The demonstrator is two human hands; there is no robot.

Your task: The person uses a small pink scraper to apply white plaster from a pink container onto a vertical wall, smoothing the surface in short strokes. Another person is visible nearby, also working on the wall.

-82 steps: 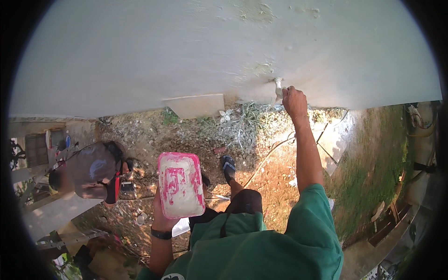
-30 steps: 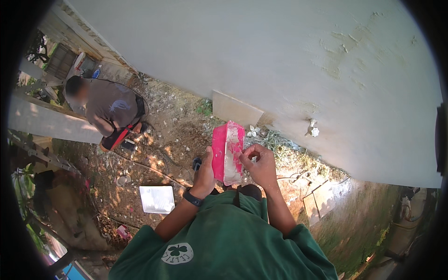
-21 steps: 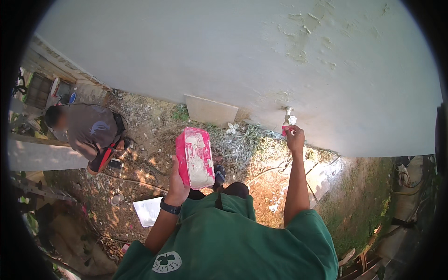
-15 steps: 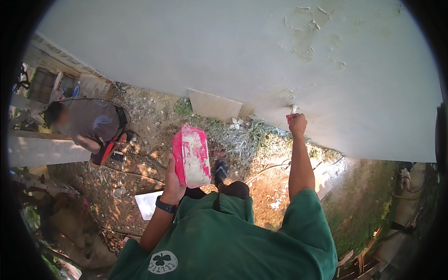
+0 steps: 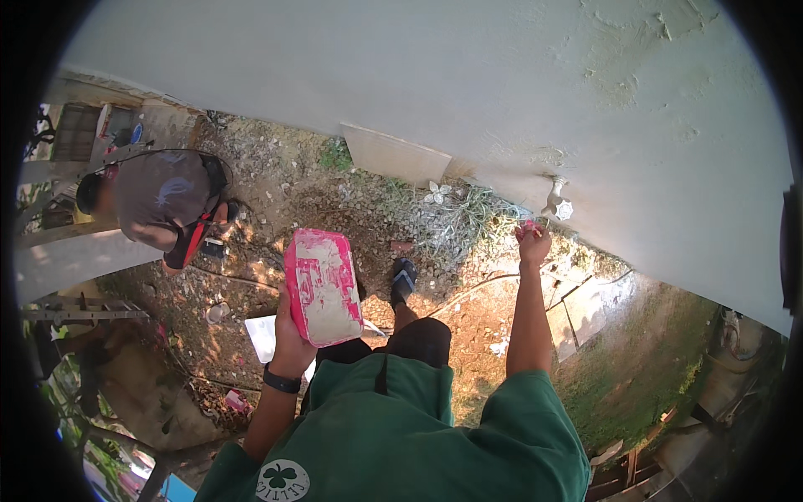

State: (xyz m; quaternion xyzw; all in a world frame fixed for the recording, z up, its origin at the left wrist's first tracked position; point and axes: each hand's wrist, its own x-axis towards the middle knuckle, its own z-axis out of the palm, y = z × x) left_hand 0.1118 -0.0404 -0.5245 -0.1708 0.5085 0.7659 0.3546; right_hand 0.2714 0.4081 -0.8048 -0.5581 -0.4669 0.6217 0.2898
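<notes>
A pink plastic tub (image 5: 324, 289), smeared with pale putty, rests in my left hand (image 5: 291, 345), which grips it along its left and near side. To the right, my right hand (image 5: 534, 244) is closed on a small pink piece (image 5: 528, 227), mostly covered by my fingers, so its kind cannot be made out. That hand is just below and left of a white tap (image 5: 559, 203) sticking out of the wall, apart from it. The pale wall (image 5: 401, 67) carries rough putty patches (image 5: 615, 71) at upper right.
A board (image 5: 395, 156) leans against the wall's foot near a plant (image 5: 460, 213). Another person (image 5: 171, 197) bends over at the left. A hose (image 5: 477, 289) crosses the uneven ground, and a white sheet-like thing (image 5: 261, 335) lies by my left arm.
My right hand has drawn down from the wall with the pink piece, leaving the tap in sight. The tub has shifted slightly left and tilted. My view has moved a little.
</notes>
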